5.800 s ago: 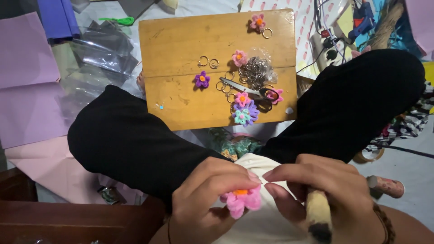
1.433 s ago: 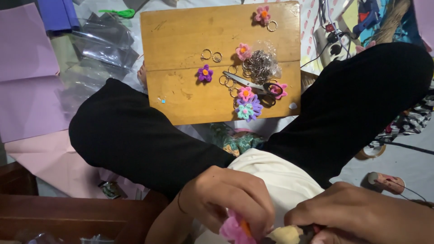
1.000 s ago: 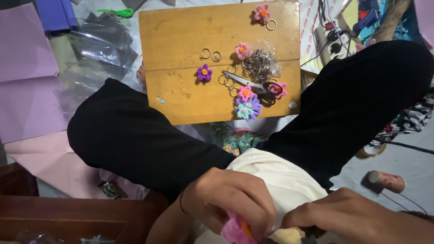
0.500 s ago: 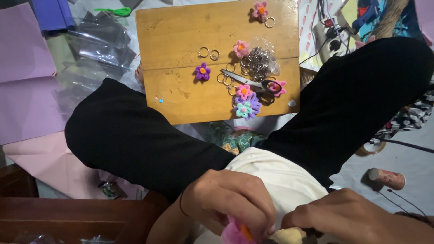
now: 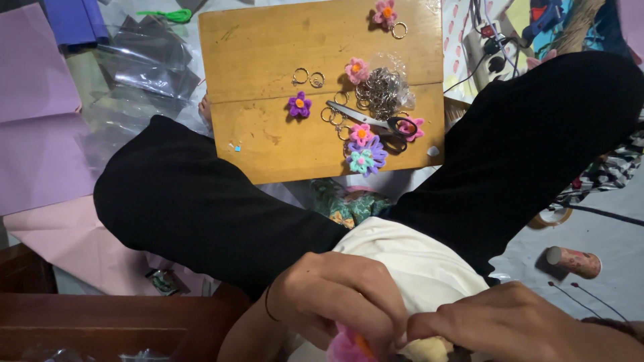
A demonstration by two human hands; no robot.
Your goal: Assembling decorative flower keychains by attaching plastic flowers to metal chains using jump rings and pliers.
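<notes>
At the bottom edge of the view, a pink felt flower (image 5: 347, 347) with an orange centre is pinched between the curled fingers of the left hand (image 5: 339, 302). It is met from the right by the right hand (image 5: 516, 328), whose fingers are drawn narrow against the flower and a pale tuft (image 5: 429, 348); whether that tuft is gripped cannot be told. Beyond the hands, crossed legs in black trousers (image 5: 201, 208) are seen. Farther off, a wooden board (image 5: 268, 40) is laid on the floor. Near its right edge, scissors (image 5: 372, 121), a heap of key rings (image 5: 381, 88) and finished flowers (image 5: 365, 155) are gathered; one purple flower (image 5: 299, 104) is set toward the board's middle.
</notes>
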